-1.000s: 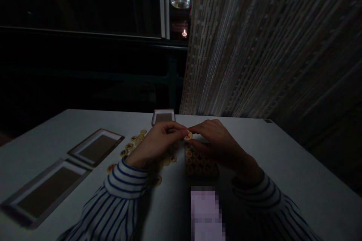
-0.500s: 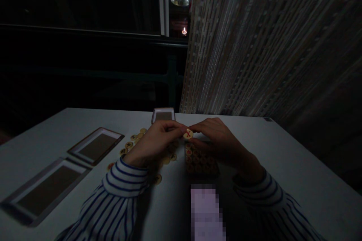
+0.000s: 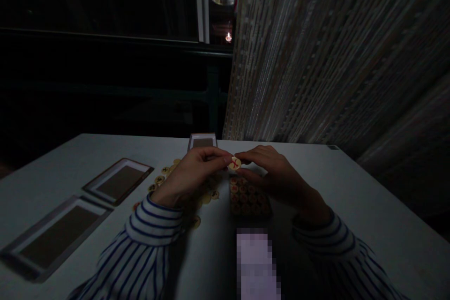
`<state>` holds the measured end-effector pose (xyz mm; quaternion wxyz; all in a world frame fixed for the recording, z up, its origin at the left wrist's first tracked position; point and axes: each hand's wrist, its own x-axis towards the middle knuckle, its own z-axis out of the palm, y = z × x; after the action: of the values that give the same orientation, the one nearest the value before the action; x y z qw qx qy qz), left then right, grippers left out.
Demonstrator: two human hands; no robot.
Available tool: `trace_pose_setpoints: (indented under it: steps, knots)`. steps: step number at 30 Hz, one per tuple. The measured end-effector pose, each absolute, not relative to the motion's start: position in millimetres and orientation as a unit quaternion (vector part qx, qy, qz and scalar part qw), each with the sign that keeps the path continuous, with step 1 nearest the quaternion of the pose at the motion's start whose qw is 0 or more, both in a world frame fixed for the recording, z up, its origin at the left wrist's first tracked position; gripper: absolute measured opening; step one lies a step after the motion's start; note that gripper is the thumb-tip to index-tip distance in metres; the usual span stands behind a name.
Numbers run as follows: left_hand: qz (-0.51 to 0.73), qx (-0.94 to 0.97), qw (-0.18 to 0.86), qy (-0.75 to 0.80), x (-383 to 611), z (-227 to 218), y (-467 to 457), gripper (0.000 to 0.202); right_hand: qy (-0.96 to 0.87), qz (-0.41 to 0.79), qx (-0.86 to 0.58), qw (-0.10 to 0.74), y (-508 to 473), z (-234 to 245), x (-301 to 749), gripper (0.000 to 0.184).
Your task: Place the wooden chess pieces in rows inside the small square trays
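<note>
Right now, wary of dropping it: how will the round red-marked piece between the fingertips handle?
The piece looks stiff and probably light: left hand and right hand pinch it by fingertips alone. Flat like the loose pieces lying on the table, it should rest steady, though on edge it may roll.

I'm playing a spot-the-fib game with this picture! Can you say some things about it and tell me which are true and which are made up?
1. The left hand and right hand pinch one round piece with a red mark between their fingers. True.
2. The box below the hands is empty. False: rows of pieces fill it.
3. The loose pieces lie right of the box. False: they lie left of it, by the left hand.
4. Two flat trays lie on the table at the left. True.
5. The sleeves are striped. True.
</note>
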<state>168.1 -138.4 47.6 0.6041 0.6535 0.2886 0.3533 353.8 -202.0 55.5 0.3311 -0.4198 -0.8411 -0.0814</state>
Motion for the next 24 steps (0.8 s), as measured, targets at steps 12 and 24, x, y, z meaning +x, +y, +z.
trace_pose_setpoints:
  steps: [12,24]
  knots:
    - [0.338,0.645,0.626,0.278,167.8,48.8,-139.1,0.034,-0.822,-0.072,-0.435,0.361,-201.7,57.3,355.5,0.019]
    - [0.323,0.630,0.654,0.268,168.6,45.4,-139.6,0.032,-0.818,-0.034,-0.438,0.373,-203.1,57.8,353.1,0.019]
